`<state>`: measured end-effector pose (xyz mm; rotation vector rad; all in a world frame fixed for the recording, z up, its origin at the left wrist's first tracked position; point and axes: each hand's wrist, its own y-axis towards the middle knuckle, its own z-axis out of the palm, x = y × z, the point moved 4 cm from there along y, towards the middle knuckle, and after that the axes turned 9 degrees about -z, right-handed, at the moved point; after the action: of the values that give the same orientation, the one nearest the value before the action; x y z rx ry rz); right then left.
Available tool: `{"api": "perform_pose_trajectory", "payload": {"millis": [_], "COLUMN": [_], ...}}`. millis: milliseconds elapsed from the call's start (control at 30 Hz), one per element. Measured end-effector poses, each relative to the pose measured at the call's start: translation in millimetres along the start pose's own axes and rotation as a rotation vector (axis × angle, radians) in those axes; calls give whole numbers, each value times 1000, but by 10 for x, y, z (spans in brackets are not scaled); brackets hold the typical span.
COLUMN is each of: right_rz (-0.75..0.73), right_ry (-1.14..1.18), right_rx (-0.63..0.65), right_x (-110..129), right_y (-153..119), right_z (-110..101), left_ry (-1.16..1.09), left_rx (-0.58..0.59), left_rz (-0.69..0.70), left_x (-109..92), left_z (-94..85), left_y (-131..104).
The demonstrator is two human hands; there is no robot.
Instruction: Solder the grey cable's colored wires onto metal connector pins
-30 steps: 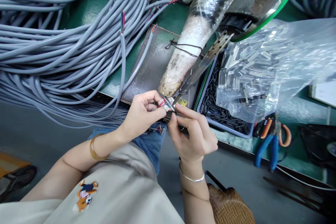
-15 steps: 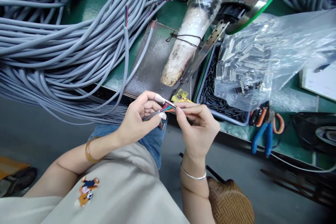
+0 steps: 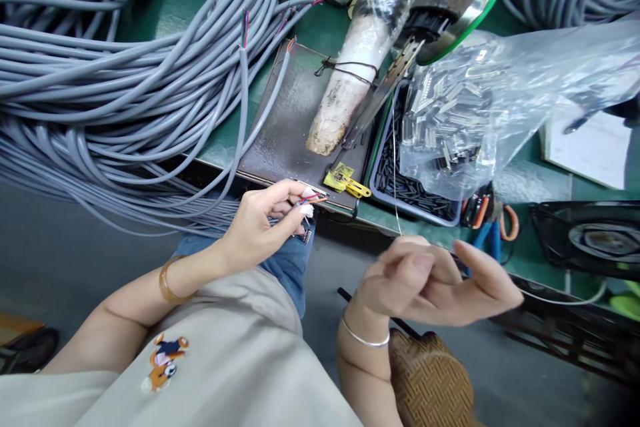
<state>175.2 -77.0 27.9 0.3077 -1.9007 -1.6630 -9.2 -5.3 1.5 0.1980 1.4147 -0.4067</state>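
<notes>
Currently, left hand (image 3: 265, 219) pinches thin multicoloured insulated wires (image 3: 314, 199) near flat dark-brown board (image 3: 295, 103); likely light, flexible, fragile: hold by the insulation. Right hand (image 3: 435, 280), curled, grips thin silvery wire (image 3: 399, 221).

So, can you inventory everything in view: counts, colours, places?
bench: one, green, upper half
cables: many, grey, left and upper right
plate: one, dark, bench centre
tube: one, stained white, over plate
metal tool: one, grey, beside tube
flat piece: one, yellow, plate's near edge
tray: one, bluish, right of plate
small pieces: many, black, in tray
bag: one, clear, overlapping tray
connectors: many, silver, inside bag
pliers: uncertain count, blue and orange, right of tray
paper: one, white, right of bag
stool: one, brown, lower right
shirt: one, beige, lower left
wires: several, red, orange, blue, image centre
strand: one, pale, crossing tray
bracelets: two, tan and silver, wrists
left grip: one, centre, pinching wires
right grip: one, blurred, at strand's lower end
</notes>
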Motion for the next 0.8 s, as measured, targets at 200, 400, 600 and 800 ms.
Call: {"api": "perform_pose_trajectory", "payload": {"millis": [200,400,600,800], "right_rz": [334,514,169,120], "right_ry": [29,183,-2,-12], "right_rx": [394,508,488,513], "right_x": [-25,-90,-49,-75], "right_y": [-177,-267,-216,-223], "right_z": [200,383,442,482], "left_ry": [55,16,-22,84], "left_rx": [-47,-1,-143,-249], "left_rz": [67,79,-39,61], "left_x": [-32,-61,94,71], "left_z": [1,42,21,44], "left_y": [11,70,211,304]}}
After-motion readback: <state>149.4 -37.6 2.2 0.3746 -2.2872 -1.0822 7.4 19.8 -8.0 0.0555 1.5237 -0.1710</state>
